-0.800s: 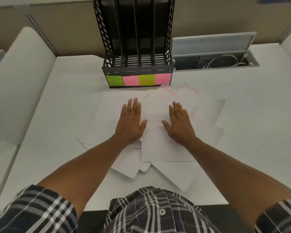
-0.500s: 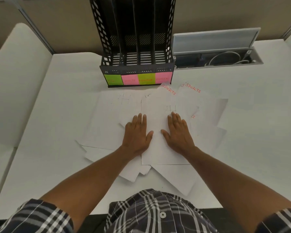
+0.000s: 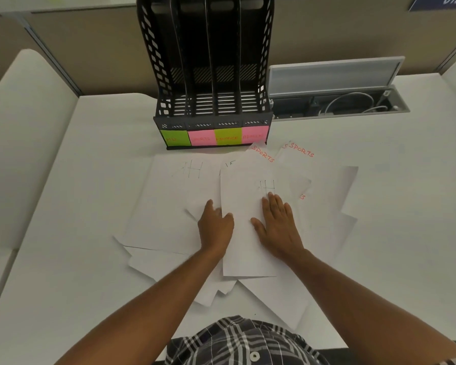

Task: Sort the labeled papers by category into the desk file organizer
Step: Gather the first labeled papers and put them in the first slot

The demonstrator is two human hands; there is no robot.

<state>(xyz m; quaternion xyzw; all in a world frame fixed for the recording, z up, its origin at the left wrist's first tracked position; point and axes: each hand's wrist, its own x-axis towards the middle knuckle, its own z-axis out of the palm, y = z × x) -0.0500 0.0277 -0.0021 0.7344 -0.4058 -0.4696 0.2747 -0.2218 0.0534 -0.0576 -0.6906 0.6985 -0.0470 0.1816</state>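
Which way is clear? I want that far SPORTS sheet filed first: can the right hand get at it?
Probably yes: the right hand lies flat, empty; the SPORTS sheet lies uncovered beyond it.

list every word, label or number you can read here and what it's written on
"SPORTS" in red: angled sheet just in front of the organizer.
"SPORTS" in red: next sheet to its right.
"FINANCE": second green sticky note.
"HR", apparently showing through reversed: left sheet.
"H..", rest faded: first green note.
"..ORTS", start faded: first pink note.
Too blurred: last pink note, blue sign, top sheet.
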